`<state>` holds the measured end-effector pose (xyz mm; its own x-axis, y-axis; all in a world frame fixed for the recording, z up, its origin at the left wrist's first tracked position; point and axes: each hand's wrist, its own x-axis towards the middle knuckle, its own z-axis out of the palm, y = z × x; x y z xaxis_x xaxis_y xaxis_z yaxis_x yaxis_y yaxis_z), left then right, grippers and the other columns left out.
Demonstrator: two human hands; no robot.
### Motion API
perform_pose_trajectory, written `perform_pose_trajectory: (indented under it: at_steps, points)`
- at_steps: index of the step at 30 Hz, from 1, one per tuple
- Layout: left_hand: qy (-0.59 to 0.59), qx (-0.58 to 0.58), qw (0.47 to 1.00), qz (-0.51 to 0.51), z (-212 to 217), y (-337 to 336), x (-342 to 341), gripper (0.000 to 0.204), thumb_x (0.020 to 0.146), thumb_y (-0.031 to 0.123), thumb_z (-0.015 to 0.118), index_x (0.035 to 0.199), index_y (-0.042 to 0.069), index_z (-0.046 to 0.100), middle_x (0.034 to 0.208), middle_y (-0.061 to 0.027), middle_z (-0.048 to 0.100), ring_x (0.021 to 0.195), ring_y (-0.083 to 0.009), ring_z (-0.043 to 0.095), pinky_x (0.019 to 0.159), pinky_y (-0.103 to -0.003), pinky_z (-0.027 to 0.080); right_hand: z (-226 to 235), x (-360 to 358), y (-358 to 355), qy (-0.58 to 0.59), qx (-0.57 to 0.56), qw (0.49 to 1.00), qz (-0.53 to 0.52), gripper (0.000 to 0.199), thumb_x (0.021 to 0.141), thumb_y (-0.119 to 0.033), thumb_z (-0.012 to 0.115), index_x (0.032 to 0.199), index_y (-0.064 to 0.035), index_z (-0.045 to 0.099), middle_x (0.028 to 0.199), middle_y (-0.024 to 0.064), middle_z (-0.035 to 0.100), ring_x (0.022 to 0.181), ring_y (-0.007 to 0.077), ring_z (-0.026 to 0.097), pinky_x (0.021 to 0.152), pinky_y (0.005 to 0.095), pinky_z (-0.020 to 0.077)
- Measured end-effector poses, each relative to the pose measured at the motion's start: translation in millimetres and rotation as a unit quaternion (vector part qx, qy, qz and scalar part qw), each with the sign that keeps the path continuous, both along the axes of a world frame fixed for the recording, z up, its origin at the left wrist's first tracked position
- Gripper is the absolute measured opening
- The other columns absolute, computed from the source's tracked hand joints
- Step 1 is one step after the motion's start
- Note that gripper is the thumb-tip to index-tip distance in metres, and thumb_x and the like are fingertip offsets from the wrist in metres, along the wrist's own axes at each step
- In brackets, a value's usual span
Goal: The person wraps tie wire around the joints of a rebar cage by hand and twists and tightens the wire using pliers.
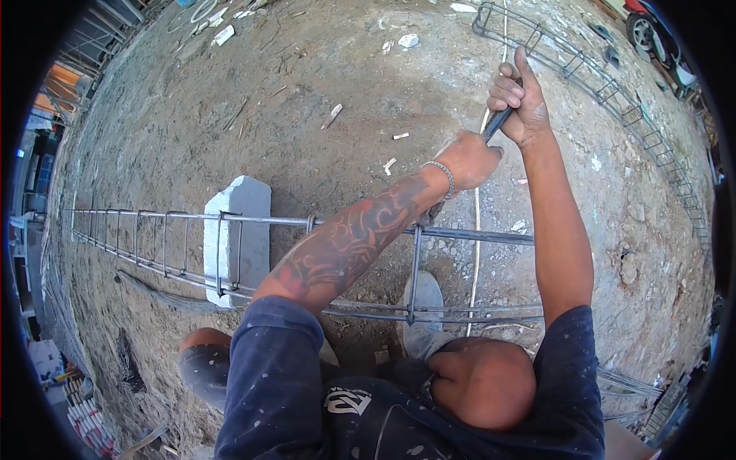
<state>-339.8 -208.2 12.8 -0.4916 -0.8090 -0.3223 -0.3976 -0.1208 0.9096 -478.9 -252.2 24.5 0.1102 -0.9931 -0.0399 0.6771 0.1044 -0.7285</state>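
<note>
My right hand point(525, 106) is closed round the upper end of a dark-handled tool point(500, 121), thumb pointing up along it. Lower on the same tool, my left hand point(470, 159) is closed too, its fingers mostly turned from view. Below the left wrist a dark metal part point(435, 212) shows at the near rebar cage, perhaps the tool's head; its exact kind is unclear. The rebar cage point(491, 237), long bars with square stirrups, runs across in front of my body, under my left forearm. A white block point(257, 205) supports its left part.
A second rebar cage point(644, 123) lies along the right on the dirt ground. A pale cord point(478, 203) runs lengthwise beneath the near cage. My shoe point(424, 303) is beside a stirrup. Loose bars point(625, 383) lie at lower right; a wheeled vehicle point(642, 34) stands far right.
</note>
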Motion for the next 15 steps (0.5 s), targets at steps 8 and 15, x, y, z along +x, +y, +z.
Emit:
perform_pose_trajectory:
  at_steps: [8, 15]
  points:
    - [-0.106, 0.114, 0.987, -0.034, -20, -12, -13, 0.034, 0.085, 0.030, 0.054, 0.064, 0.005, 0.043, 0.049, 0.0003, 0.033, 0.037, -0.0125, 0.033, 0.034, -0.031, 0.025, -45, -10, -10, 0.122, 0.199, 0.969, -0.077, 0.031, 0.080, -0.030, 0.066, 0.085, -0.0050, 0.049, 0.054, -0.0034, 0.037, 0.048, 0.0096, 0.040, 0.051, 0.0278, 0.0414]
    - [-0.096, 0.224, 0.970, -0.001, -30, -12, -18, 0.032, 0.086, 0.027, 0.054, 0.067, 0.009, 0.038, 0.049, 0.0028, 0.027, 0.037, -0.0098, 0.026, 0.035, -0.029, 0.018, -82, -2, -14, 0.171, 0.249, 0.946, -0.116, 0.038, 0.080, -0.036, 0.065, 0.087, -0.0045, 0.046, 0.056, -0.0028, 0.038, 0.048, 0.0114, 0.040, 0.048, 0.0267, 0.0402]
